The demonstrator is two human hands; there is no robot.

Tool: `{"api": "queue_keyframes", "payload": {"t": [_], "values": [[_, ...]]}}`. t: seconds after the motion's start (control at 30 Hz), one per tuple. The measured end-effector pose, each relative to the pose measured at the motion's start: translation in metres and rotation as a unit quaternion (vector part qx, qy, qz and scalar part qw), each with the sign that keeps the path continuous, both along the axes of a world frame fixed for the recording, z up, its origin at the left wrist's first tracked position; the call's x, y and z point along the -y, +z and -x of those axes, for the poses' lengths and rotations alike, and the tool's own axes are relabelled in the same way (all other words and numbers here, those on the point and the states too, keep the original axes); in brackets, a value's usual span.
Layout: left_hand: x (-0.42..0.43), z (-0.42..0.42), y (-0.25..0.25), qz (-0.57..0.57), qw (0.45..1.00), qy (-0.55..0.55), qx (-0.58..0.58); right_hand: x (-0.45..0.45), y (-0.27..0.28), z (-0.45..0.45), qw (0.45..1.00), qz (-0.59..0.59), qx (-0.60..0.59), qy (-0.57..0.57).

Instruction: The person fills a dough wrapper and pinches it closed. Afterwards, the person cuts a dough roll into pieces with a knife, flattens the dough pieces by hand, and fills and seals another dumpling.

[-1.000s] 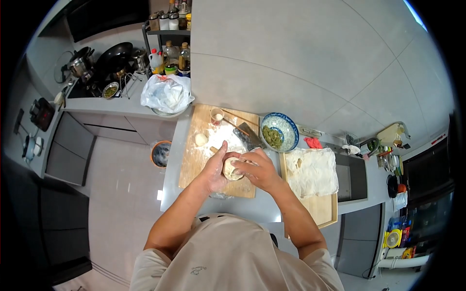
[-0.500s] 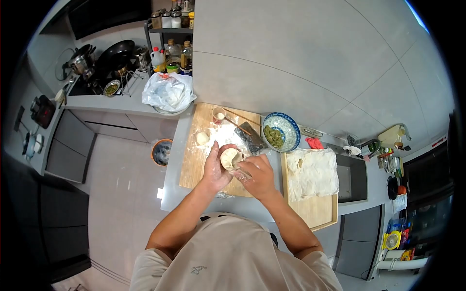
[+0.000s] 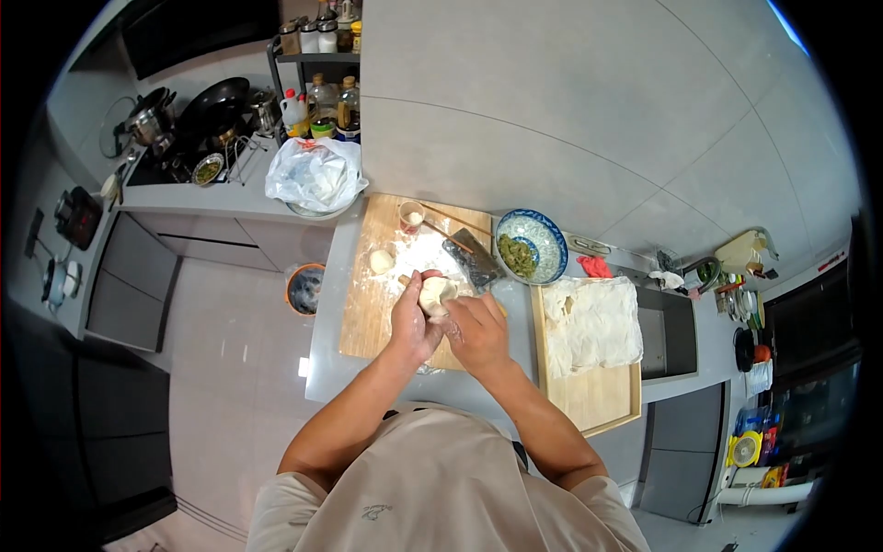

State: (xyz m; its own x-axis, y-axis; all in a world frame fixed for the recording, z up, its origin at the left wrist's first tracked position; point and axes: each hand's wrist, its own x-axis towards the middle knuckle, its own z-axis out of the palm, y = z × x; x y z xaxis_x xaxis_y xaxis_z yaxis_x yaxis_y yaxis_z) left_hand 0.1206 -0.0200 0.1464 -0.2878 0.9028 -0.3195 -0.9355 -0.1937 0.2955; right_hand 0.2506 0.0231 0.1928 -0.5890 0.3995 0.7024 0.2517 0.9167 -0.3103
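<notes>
"What was the biggest thing there?"

"The grey counter [image 3: 328, 354]. On it was a wooden board [image 3: 363, 322] with white flour. To the right was a wooden tray [image 3: 593, 405], and a white cloth [image 3: 595, 322] lay over its far part."

"What came after that?"

"A blue and white bowl [image 3: 553, 241], at the far side, between the board and the tray. Then two hands, close together over the board: the left hand [image 3: 414, 325] and the right hand [image 3: 479, 333]."

"And smaller things?"

"A lump of green mix [image 3: 517, 257] sat in the bowl. Then came the dough [image 3: 436, 294], up in the left hand, over the near half of the board."

"Was it held tight?"

"The left hand was curled round it. The right fingers were bent at its near right edge, but I couldn't tell if they pinched it."

"Which way did the dough point?"

"It was round, about as wide as it was long, so I saw no long way. I couldn't tell where its top pointed."

"And the smallest?"

"A little cup [image 3: 411, 217] at the board's far side, then a small dough ball [image 3: 381, 261], left of the hands."
</notes>
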Motion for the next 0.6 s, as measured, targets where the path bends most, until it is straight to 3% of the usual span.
{"api": "queue_keyframes", "payload": {"t": [0.1, 0.17, 0.3, 0.6], "values": [[-0.003, 0.005, -0.012, 0.015, 0.999, 0.006, 0.050, 0.002, 0.006, -0.003, 0.999, 0.035, 0.004, -0.034], [-0.006, 0.008, -0.018, 0.010, 0.995, 0.014, 0.100, -0.005, 0.000, -0.007, 0.998, 0.067, 0.004, 0.007], [-0.004, 0.013, -0.021, -0.020, 0.994, -0.025, 0.101, -0.020, -0.014, -0.007, 0.997, 0.072, -0.004, 0.042], [-0.018, 0.018, -0.032, 0.043, 0.992, -0.071, 0.097, -0.040, -0.032, 0.005, 0.995, 0.051, 0.037, 0.081]]}}
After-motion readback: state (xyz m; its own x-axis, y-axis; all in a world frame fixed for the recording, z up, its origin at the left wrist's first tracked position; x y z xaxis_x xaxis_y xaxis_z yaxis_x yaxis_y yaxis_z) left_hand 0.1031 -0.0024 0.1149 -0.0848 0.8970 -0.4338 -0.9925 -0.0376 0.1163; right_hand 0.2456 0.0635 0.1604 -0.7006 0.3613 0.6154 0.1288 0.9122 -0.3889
